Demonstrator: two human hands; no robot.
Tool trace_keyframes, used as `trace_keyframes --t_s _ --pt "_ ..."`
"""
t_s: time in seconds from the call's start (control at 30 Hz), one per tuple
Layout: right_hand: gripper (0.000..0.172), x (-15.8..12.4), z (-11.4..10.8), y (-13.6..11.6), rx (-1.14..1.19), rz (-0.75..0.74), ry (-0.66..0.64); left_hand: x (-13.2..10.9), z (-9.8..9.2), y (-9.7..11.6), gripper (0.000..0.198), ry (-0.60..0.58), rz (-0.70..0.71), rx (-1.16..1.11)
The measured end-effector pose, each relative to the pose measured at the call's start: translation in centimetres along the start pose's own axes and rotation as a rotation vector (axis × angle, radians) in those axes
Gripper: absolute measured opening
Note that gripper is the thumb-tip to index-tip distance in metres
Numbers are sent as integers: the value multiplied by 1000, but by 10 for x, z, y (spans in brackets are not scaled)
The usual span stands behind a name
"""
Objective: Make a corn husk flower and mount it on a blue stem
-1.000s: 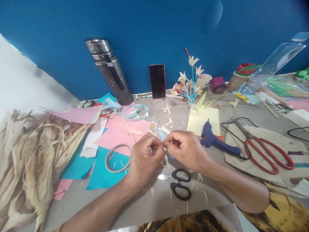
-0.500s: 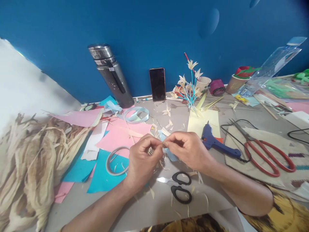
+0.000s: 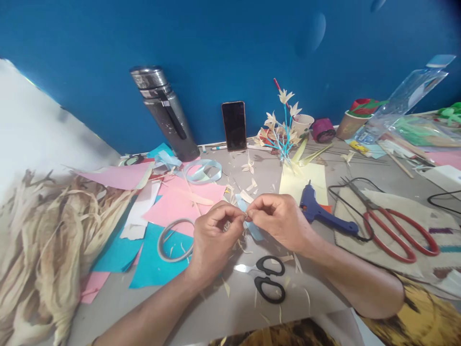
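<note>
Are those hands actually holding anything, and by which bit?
It can't be told: left hand and right hand are pinched close together, but anything between their fingers is too small to make out, as is where it's gripped.

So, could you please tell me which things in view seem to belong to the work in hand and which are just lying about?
Probably in the work:
Whatever the left hand and right hand pinch, too small to make out
Black-handled scissors, close by
Pale dried fibres
Glue gun

Probably just lying about:
Phone
Dark flask
Plastic bottle
</note>
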State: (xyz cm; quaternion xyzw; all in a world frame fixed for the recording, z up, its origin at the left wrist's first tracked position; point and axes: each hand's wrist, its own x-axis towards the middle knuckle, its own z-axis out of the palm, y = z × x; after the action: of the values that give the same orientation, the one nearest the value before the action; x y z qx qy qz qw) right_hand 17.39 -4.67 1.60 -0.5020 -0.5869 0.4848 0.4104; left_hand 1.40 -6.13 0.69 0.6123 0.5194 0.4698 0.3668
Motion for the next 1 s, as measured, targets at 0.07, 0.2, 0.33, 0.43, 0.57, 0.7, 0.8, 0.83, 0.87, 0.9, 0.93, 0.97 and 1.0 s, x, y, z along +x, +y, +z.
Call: trace_keyframes --t_s 0.07,0.2,0.33,0.43,0.57,0.7,0.8,0.83,0.87,0.9,0.93,0.97,1.0 --pt "12 0 -1 -2 -4 -7 -24 1 -1 1 14 0 -16 -9" --pt "15 -2 -2 -4 -17 -21 -44 1 -2 1 14 7 12 13" --pt "12 -2 -1 -4 -11 5 -29 -1 -2 -2 15 3 93 54" --pt "10 -1 0 -3 32 48 -20 -1 -2 0 14 -30 56 31" --pt "13 1 -1 -4 94 132 -30 2 -3 4 12 -96 -126 -109" --pt "15 2 -1 -2 132 174 -48 5 -4 1 11 -155 -261 -260" --pt "15 2 -2 2 150 180 -47 5 -5 -5 11 -168 -304 -372" --pt "15 2 -1 3 158 180 -43 4 -5 -6 11 -168 -314 -399" --pt "15 2 -1 4 167 181 -38 4 -6 -7 10 -169 -323 -420" --pt "15 2 -1 4 173 184 -35 4 -6 -7 10 -171 -328 -437" --pt "15 2 -1 4 179 186 -33 4 -6 -7 9 -172 -330 -453" --pt "14 2 -1 3 186 187 -31 4 -6 -6 8 -175 -333 -470" --pt "14 2 -1 3 193 186 -31 4 -7 -5 7 -176 -337 -492"
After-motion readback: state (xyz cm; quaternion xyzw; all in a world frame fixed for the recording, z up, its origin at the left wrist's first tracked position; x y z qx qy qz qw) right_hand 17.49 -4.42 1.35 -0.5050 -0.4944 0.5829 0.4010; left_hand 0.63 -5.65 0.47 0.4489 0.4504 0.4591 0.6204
